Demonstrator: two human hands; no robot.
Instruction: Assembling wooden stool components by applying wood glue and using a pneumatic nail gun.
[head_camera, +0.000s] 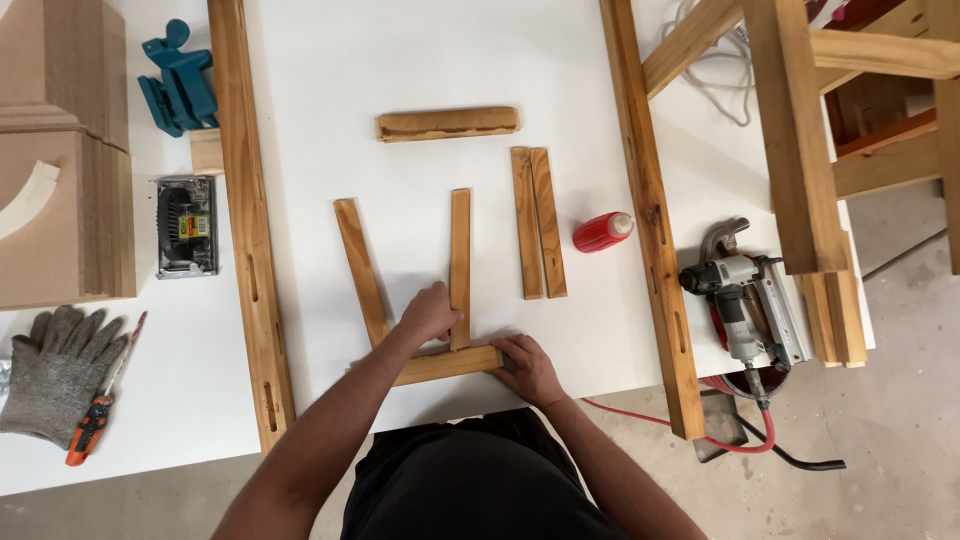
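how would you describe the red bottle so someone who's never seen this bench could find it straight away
Start at the white table and find the long wooden rail running down its right part. Just left of that rail, beside a pair of short wood strips lying together, a small red bottle lies on its side. It is the only red, rounded thing among flat wood pieces, with a pale cap pointing toward the rail.

Bare tabletop (320, 150) lies open between the long rails (248, 220), slats (538, 222) and glue bottle (601, 231).
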